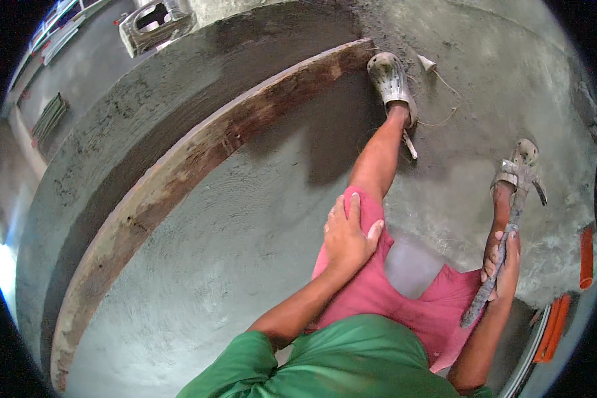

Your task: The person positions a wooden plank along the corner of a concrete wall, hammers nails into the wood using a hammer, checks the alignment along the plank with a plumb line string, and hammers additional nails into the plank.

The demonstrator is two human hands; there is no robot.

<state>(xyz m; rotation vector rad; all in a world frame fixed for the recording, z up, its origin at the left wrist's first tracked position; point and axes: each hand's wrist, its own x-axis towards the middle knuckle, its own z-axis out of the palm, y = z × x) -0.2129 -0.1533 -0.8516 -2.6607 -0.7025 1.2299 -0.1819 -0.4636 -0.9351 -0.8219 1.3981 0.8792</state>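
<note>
My left hand [349, 240] rests on my left knee over pink shorts, fingers spread and holding nothing. In my right hand [507, 265] is a hammer [513, 229], its long handle crusted with grey cement. The hammer's head points away from me beside my right foot, and the curved claw shows there. The handle's butt end lies over the shorts near my right thigh. Close to my left clog [389, 78], a long wooden board [179, 166] stands on edge along the concrete. Its far end comes right up to the clog.
Behind the board runs a raised concrete ledge [106, 146]. A cut plastic jerrycan [156, 25] sits at the upper left. Near my left clog lie a pale cone [427, 64] with string and a small pale-ended tool [410, 144]. Orange pipes [552, 328] lie at the right.
</note>
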